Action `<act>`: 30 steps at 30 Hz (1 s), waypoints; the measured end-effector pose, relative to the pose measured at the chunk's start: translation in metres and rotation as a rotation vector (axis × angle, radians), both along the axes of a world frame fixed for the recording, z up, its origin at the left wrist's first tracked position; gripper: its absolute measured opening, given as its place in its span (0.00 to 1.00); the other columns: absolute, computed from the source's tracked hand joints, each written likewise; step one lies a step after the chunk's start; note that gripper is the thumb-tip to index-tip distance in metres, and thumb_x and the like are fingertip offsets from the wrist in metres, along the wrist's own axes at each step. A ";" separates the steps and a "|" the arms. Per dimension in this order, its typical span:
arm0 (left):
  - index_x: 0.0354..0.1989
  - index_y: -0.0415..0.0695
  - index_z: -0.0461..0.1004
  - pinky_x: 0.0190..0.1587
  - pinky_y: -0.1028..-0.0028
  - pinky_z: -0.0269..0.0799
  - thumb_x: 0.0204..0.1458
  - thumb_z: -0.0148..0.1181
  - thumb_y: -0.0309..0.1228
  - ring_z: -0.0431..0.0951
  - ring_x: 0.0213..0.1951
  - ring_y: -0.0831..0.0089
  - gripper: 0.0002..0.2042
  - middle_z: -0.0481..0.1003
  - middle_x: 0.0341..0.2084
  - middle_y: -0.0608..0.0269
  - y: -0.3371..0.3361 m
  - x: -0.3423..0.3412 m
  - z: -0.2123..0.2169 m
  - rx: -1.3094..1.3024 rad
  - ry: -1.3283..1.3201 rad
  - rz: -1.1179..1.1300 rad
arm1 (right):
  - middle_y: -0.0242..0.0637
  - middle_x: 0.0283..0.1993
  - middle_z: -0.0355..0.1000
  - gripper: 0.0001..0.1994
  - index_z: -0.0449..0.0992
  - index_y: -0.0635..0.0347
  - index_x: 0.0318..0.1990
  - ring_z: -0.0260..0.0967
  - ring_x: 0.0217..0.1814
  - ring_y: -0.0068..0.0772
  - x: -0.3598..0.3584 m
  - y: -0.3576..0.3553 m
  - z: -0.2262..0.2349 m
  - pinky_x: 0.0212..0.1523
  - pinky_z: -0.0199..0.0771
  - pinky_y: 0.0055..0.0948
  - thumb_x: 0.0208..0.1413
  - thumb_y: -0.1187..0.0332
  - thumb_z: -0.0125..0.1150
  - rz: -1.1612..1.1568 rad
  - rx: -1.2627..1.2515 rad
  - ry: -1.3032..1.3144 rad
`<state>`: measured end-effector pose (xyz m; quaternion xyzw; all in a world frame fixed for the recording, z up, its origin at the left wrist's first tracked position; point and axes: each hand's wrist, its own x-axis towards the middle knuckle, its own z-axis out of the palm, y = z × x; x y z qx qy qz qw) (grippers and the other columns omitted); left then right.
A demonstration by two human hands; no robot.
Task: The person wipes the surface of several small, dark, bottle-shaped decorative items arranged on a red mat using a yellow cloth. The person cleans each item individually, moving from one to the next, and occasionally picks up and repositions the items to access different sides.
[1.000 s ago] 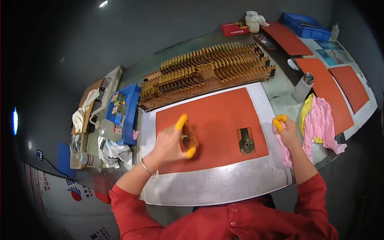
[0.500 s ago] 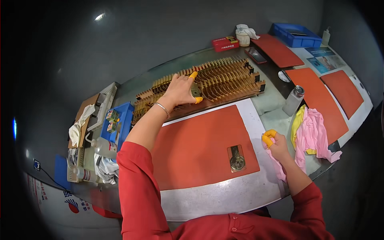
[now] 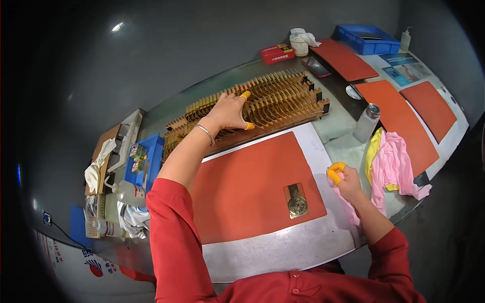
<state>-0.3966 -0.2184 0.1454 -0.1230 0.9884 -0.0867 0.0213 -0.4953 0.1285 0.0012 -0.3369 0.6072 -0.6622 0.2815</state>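
Note:
My left hand (image 3: 228, 112) is over a wooden rack (image 3: 237, 143), thumb and forefinger spread apart in yellow finger cots; no plate shows clearly between them. Several thin gold-coloured plates (image 3: 275, 106) stand on edge in the rack's rows. Some of the rack is hidden by my hand and forearm. At the right edge of the white sheet, my right hand (image 3: 347, 183) is closed on a pink cloth (image 3: 348, 208), its yellow-capped fingers curled. One dark and gold patterned plate (image 3: 296, 201) lies flat on the orange mat (image 3: 247, 192) between my arms.
Right of the mat stand a clear bottle (image 3: 366, 123) and a pink-and-yellow cloth heap (image 3: 394, 161). Farther back are a phone (image 3: 316, 66), a red box (image 3: 277, 53) and a blue bin (image 3: 368, 40). At left are a blue tray (image 3: 157, 146) and a spout bottle (image 3: 130, 193).
The plate seen face-on between my left finger and thumb no longer shows there; the hand stays over the rack. My right hand keeps the pink cloth. The whole view has shifted slightly.

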 end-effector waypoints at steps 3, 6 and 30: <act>0.56 0.32 0.60 0.52 0.65 0.58 0.33 0.65 0.53 0.68 0.45 0.56 0.45 0.71 0.37 0.47 -0.004 -0.007 -0.005 0.032 -0.106 0.013 | 0.30 0.21 0.65 0.04 0.70 0.66 0.30 0.59 0.22 0.17 0.003 -0.002 -0.002 0.24 0.60 0.20 0.55 0.74 0.55 0.009 -0.015 0.002; 0.59 0.31 0.54 0.54 0.63 0.60 0.31 0.68 0.49 0.66 0.50 0.53 0.48 0.69 0.42 0.44 -0.005 -0.001 -0.005 0.118 -0.044 0.010 | 0.30 0.22 0.66 0.05 0.70 0.65 0.31 0.59 0.23 0.17 0.009 -0.006 -0.001 0.24 0.59 0.19 0.56 0.73 0.55 0.027 -0.002 -0.029; 0.53 0.39 0.58 0.57 0.59 0.53 0.21 0.74 0.29 0.56 0.54 0.53 0.44 0.56 0.50 0.51 0.204 0.093 -0.107 0.551 0.177 0.009 | 0.36 0.19 0.70 0.07 0.71 0.64 0.31 0.69 0.20 0.28 0.002 -0.024 -0.003 0.25 0.68 0.27 0.48 0.68 0.57 -0.149 -0.081 0.248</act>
